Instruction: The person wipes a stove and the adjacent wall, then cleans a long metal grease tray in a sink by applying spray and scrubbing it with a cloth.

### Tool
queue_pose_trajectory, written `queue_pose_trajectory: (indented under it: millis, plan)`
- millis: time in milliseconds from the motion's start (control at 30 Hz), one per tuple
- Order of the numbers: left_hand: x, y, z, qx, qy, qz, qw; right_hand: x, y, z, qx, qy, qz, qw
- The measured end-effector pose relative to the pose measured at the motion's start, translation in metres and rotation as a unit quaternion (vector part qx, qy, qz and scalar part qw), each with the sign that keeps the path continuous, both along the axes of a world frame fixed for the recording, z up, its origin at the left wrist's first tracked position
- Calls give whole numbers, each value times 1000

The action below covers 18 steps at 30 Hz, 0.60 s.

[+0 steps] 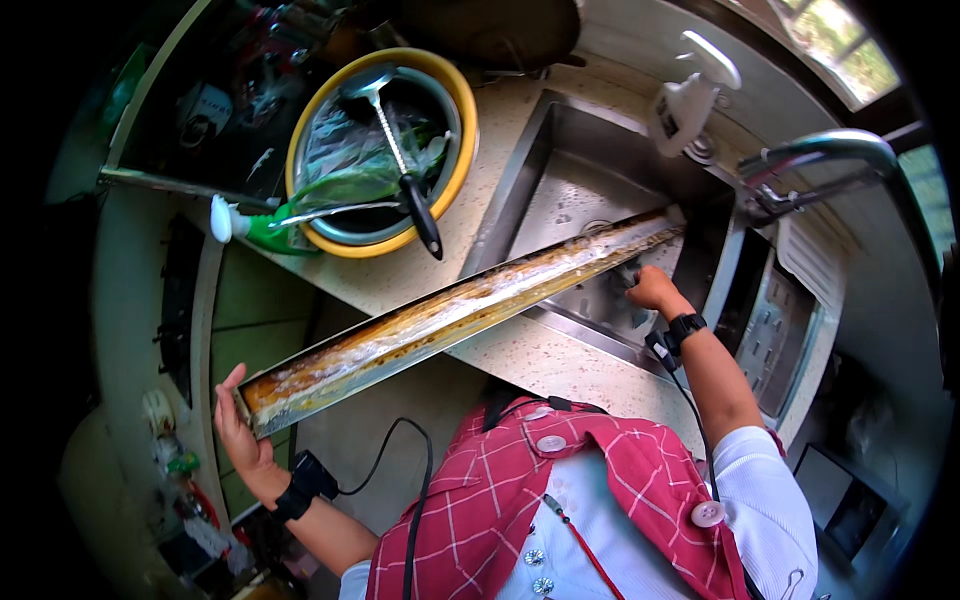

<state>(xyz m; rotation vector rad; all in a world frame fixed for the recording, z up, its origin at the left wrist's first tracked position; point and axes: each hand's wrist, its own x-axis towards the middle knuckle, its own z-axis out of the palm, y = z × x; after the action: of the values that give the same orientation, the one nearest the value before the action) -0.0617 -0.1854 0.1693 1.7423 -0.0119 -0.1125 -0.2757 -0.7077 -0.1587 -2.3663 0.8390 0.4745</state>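
Note:
A long, narrow metal trough (450,307) stained with brown and yellow grease slants across the counter's front edge. Whitish foam or residue runs along its inside. My left hand (244,427) holds the near left end, palm against the end wall and fingers spread. The trough's far end reaches over the stainless steel sink (559,187). Inside the sink area, my right hand (652,290) is curled just below that far end. It grips a small grey object (628,277), too blurred to name surely.
A yellow-rimmed basin (469,150) holds a metal bowl, a black-handled ladle (420,214) and plastic bags. Beside it lies a green spray bottle (274,234). A white spray bottle (679,112) and a faucet (825,150) stand behind the sink. Cables hang from both wrists.

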Motion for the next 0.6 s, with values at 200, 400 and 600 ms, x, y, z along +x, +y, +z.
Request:
queue_pose_trajectory:
  millis: [200, 400, 600]
  plan:
    - [2, 23, -5, -31, -3, -52, 998, -29, 40, 156, -4, -141, -124, 982]
    - [4, 27, -12, -104, 1, -73, 992, -11, 113, 202, -22, -444, -98, 890]
    - [-7, 17, -11, -182, 38, -40, 982, 62, 198, 234, -23, -599, 5, 800]
